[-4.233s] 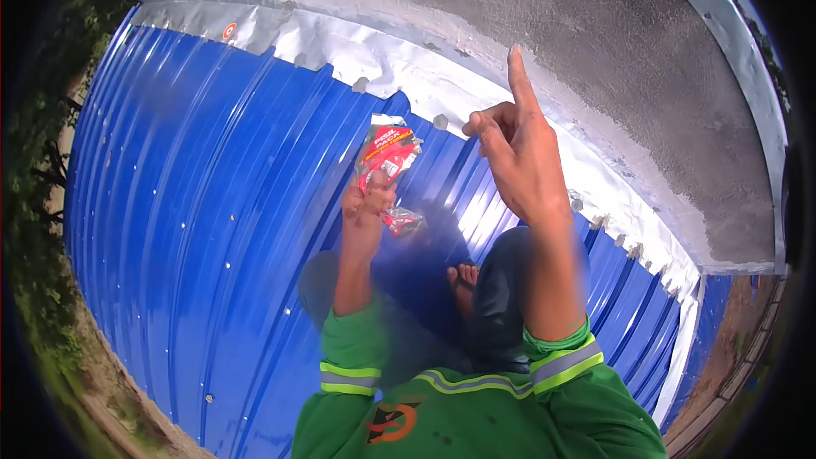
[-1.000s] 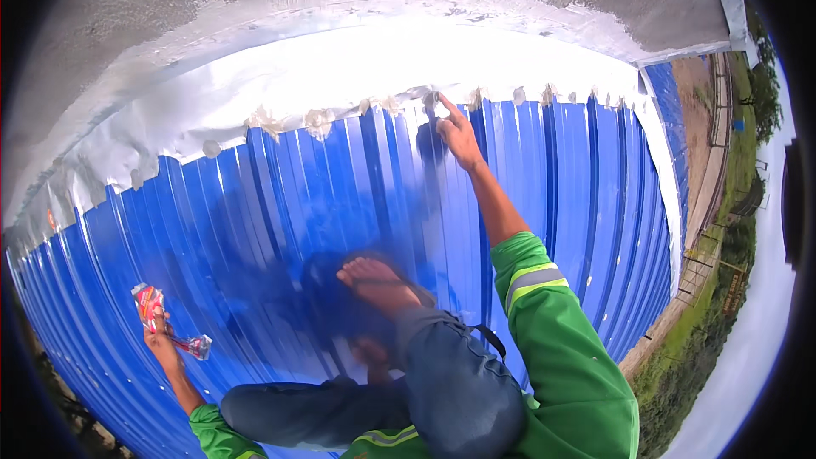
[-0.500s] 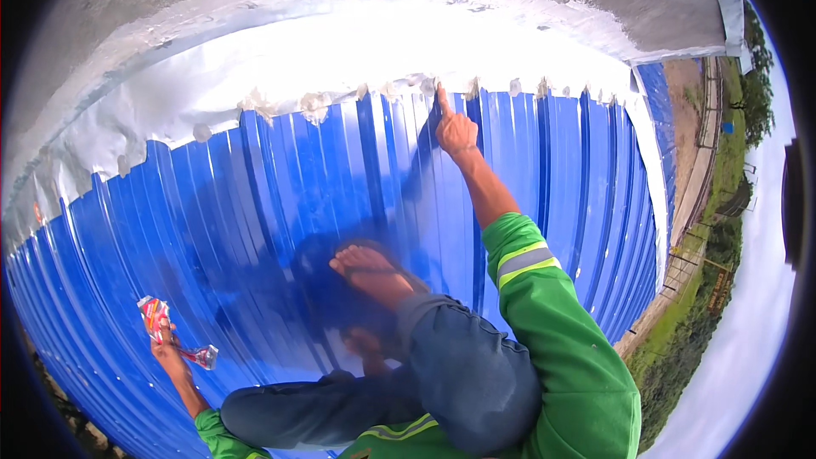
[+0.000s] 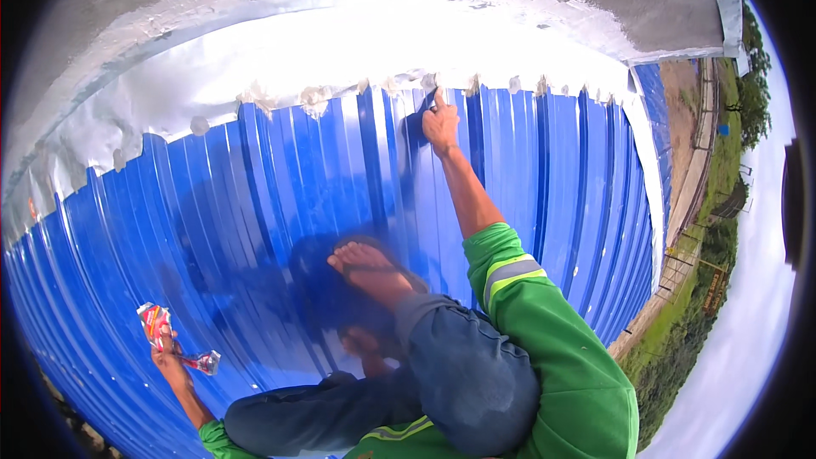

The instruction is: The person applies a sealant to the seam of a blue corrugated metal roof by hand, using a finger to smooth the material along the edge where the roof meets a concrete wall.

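Observation:
My right hand (image 4: 439, 126) reaches up the blue ribbed metal roof (image 4: 510, 170). Its index finger is stretched out, its tip at the lower edge of the white flashing sheet (image 4: 374, 42); the other fingers are curled in and nothing shows in them. Greyish dabs of sealant (image 4: 314, 100) dot that edge where it meets the ribs. Low on the left, my left hand (image 4: 167, 348) is closed round a red and white packet (image 4: 155, 323). A crumpled clear and red end of plastic (image 4: 205, 362) hangs out beside the fingers.
A rough grey plastered wall (image 4: 671, 0) rises above the flashing. My foot (image 4: 370, 268) in a dark sandal rests on the roof, knees bent in front of me. At the right, white edge trim (image 4: 650, 178) borders the roof, with a fence and grass (image 4: 680, 323) below.
My right hand has shifted slightly left along the flashing edge, its forearm swinging with it. My left hand still grips the packet, a touch lower.

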Demonstrator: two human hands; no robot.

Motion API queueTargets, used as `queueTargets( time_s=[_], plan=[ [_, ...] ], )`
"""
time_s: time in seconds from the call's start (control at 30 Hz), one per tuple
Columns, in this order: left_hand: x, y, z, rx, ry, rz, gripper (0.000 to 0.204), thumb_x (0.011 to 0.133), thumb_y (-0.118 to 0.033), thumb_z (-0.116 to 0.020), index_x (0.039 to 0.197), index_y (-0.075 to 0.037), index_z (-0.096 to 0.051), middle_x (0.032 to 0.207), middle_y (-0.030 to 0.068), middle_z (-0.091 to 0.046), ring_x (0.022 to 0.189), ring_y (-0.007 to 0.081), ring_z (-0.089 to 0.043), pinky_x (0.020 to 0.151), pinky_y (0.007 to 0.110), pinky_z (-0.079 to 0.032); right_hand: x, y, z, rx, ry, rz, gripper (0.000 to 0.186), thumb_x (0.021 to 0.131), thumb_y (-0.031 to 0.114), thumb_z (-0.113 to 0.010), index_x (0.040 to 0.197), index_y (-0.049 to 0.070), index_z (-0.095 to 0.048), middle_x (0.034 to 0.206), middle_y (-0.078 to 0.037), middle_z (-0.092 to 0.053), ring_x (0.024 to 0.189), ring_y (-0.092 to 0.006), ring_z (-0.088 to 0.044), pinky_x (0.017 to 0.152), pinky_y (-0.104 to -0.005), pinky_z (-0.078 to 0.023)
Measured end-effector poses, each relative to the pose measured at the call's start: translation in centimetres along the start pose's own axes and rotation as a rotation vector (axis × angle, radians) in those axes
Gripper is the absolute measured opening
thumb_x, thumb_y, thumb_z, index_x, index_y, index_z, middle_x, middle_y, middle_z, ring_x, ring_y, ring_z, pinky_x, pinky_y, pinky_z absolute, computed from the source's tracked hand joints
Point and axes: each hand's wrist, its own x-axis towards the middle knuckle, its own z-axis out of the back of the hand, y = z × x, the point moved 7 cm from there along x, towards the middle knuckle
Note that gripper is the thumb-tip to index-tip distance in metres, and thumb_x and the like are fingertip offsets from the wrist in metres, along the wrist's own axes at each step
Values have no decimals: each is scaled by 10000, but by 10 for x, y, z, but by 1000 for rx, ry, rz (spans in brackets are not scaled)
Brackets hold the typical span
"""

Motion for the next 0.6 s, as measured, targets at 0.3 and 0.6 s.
queueTargets(
  time_s=[0.3, 0.6],
  plan=[
    [-1, 3, 13, 29, 14, -12, 231, 946, -291, -663, 920, -63, -636, 683, -42, -535, 535, 41, -379, 489, 244, -258, 17, 12, -10, 72, -25, -62, 755, 796, 131, -522, 1516, 200, -307, 1219, -310, -455, 1109, -471, -468, 952, -565, -399],
    [-13, -15, 4, 105, 32, -8, 307, 922, -385, -683, 862, -89, -632, 623, -66, -459, 534, 40, -362, 500, 245, -235, -19, 54, -4, -402, -197, 240, 768, 790, 19, -543, 1508, 151, -306, 1103, -217, -482, 1004, -398, -486, 872, -498, -414]
  ],
)
